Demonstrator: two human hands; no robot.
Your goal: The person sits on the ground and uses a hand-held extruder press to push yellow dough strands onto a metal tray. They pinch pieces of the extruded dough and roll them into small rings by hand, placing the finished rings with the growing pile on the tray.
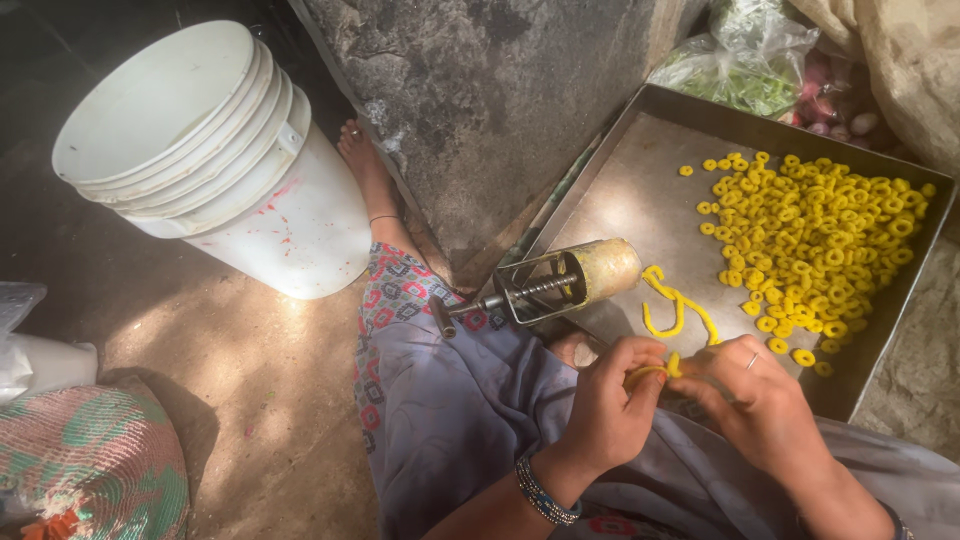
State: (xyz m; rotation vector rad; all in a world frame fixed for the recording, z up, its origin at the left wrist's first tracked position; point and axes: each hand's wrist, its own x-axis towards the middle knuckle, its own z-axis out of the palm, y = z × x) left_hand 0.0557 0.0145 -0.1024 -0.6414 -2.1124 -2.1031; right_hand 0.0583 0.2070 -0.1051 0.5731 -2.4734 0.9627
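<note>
My left hand (615, 405) and my right hand (750, 395) meet over my lap, both pinching one short strand of yellow dough (660, 368) between the fingertips. A longer yellow dough strand (675, 305) lies curled on the metal tray (620, 190) just beyond my hands. Several small yellow dough rings (820, 240) cover the tray's right half. A metal screw-type dough press (550, 285) rests on the tray's near left edge, its nozzle end smeared with dough.
A stack of white plastic buckets (220, 150) stands on the floor at the left, next to my bare foot (365, 165). A stone wall (480, 90) rises behind the tray. Plastic bags of vegetables (750, 60) lie at the top right; a patterned cloth bundle (90, 465) at bottom left.
</note>
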